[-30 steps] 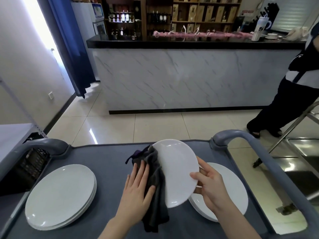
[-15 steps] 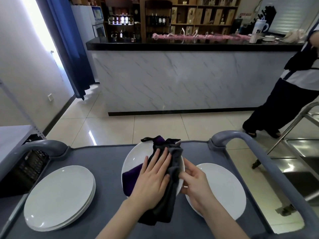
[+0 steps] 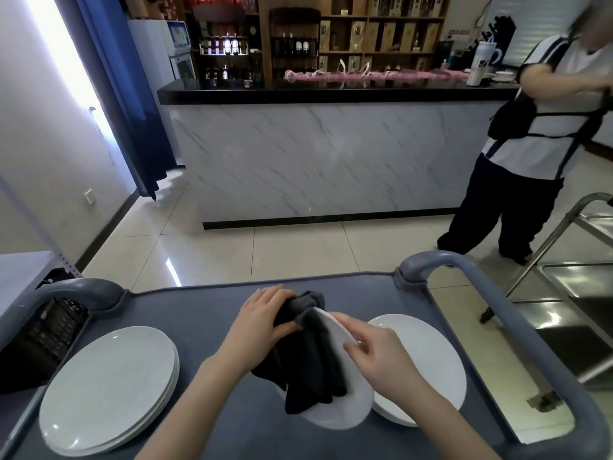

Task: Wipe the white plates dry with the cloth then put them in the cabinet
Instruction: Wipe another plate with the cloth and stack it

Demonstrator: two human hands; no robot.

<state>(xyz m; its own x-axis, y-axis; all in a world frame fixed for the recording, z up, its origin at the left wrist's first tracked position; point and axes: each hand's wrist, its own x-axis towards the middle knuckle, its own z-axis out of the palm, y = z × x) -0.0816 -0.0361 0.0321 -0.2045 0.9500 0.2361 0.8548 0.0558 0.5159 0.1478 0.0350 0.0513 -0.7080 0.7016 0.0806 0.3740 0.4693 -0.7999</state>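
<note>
Wiping step: left hand [image 3: 265, 322] grips the bunched dark grey cloth [image 3: 311, 360] over a tilted round white plate [image 3: 351, 410]; right hand [image 3: 378, 360] pinches its rim. Next, probably: turn the plate and wipe its other face.

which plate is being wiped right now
The tilted middle plate, gripped by the right hand, left hand holding the dark cloth on it; left stack and right plates lie flat.
</note>
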